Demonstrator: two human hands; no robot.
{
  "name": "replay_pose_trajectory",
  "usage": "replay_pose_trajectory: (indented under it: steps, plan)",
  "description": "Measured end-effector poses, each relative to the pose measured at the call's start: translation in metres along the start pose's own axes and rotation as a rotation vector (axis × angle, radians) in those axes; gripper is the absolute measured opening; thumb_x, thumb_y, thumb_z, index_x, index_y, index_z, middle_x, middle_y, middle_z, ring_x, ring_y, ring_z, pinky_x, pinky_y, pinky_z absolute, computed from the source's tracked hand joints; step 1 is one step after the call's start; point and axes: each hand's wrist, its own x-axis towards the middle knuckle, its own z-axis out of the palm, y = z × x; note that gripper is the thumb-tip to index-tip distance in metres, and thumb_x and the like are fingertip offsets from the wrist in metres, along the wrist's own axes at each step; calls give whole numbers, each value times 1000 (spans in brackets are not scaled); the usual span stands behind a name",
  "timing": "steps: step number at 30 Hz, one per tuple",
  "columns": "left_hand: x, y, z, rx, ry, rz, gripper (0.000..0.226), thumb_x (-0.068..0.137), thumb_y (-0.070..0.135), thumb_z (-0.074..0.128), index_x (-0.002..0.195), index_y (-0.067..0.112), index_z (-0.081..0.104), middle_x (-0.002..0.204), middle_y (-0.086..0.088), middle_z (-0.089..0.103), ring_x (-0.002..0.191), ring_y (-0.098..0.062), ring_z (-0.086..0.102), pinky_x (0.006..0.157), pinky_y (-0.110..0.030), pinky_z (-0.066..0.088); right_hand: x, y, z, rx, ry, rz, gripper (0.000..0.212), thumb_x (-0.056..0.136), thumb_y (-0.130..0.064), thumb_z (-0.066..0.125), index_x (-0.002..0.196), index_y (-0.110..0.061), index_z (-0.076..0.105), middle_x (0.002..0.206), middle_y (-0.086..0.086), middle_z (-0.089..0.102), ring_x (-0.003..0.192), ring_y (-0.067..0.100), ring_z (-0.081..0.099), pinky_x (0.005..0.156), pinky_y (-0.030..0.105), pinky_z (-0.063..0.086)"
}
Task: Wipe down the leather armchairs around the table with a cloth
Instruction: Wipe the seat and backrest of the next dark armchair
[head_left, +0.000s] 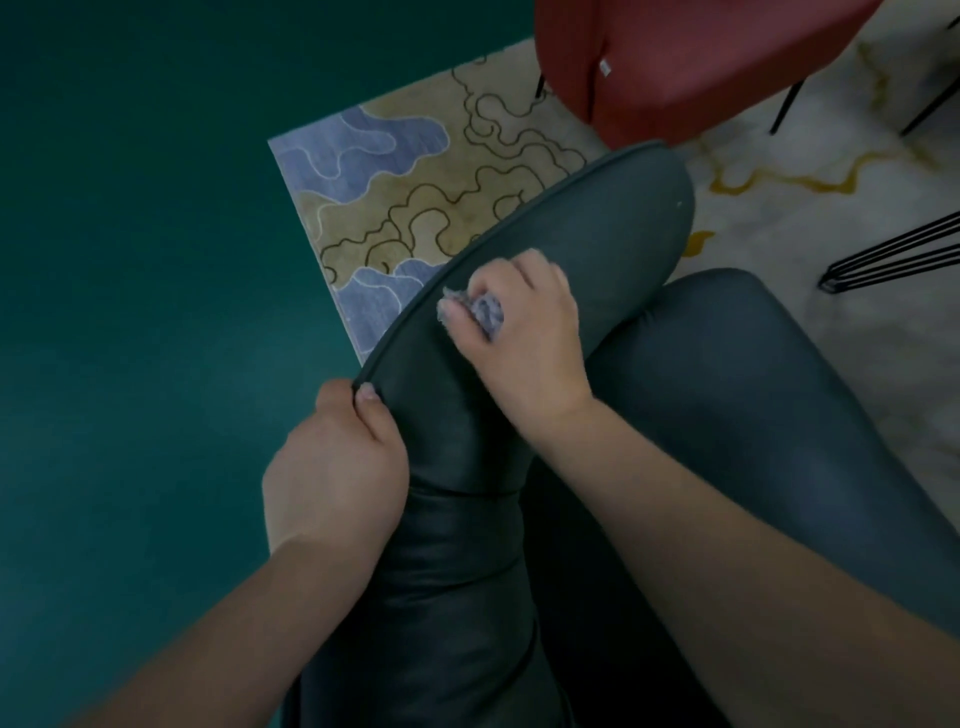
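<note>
Right now I am looking down on the dark green leather armchair (519, 467), and what matters for the next stroke is the line of its curved arm rail. That piped edge (467, 254) runs from my left hand (337, 457) up toward one o'clock, ending at the rounded tip near the red chair (691, 67). So the long axis of the surface to wipe lies on a seven-to-one o'clock diagonal.

My right hand (524, 332) sits on that arm panel, just inside the piping, with the fingers curled round a small bunched grey cloth (485, 312) and pressing it against the leather. My left hand lies at seven o'clock from the right one, lower on the same rail, thumb over the top of the piping and fingers curled behind it, gripping the edge to steady the chair.

The right hand is the nearer one to the unwiped stretch toward the tip, so I judge the stroke should run along the diagonal toward one o'clock, the left hand staying as anchor. The seat cushion (753, 389) lies at three o'clock of the cloth. A patterned rug (415, 171) shows beyond the rail at eleven o'clock, and black wire legs (893, 260) stand at far right.
</note>
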Motion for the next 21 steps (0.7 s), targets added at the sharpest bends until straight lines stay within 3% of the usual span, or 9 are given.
replay_pose_trajectory:
  steps: [4, 8, 16, 21]
  plan:
    - [0, 1, 0, 13, -1, 0, 25, 100, 33, 26, 92, 16, 43, 64, 0, 45, 63, -31, 46, 59, -37, 34, 34, 26, -9, -54, 81, 117, 23, 84, -37, 65, 84, -15, 60, 91, 4, 48, 88, 25, 48, 75, 43, 45]
    - [1, 0, 1, 11, -5, 2, 24, 99, 33, 26, 93, 18, 43, 65, 1, 47, 60, -26, 46, 59, -35, 34, 35, 28, -5, -18, 164, 235, 22, 86, -36, 64, 87, -15, 58, 92, -1, 44, 88, 20, 45, 78, 43, 44]
    - [1, 0, 0, 20, -3, 5, 22, 100, 33, 26, 92, 18, 41, 64, 2, 44, 61, -27, 45, 58, -36, 33, -19, -1, 0, 110, 5, 109, 23, 82, -37, 64, 81, -15, 57, 88, 3, 50, 83, 21, 48, 77, 40, 43]
    - [1, -1, 0, 13, 2, 2, 26, 100, 33, 26, 92, 15, 43, 64, 0, 44, 59, -24, 42, 59, -36, 31, 11, 29, -7, 68, 150, 238, 20, 84, -36, 64, 85, -17, 56, 93, 0, 46, 89, 21, 48, 79, 35, 42]
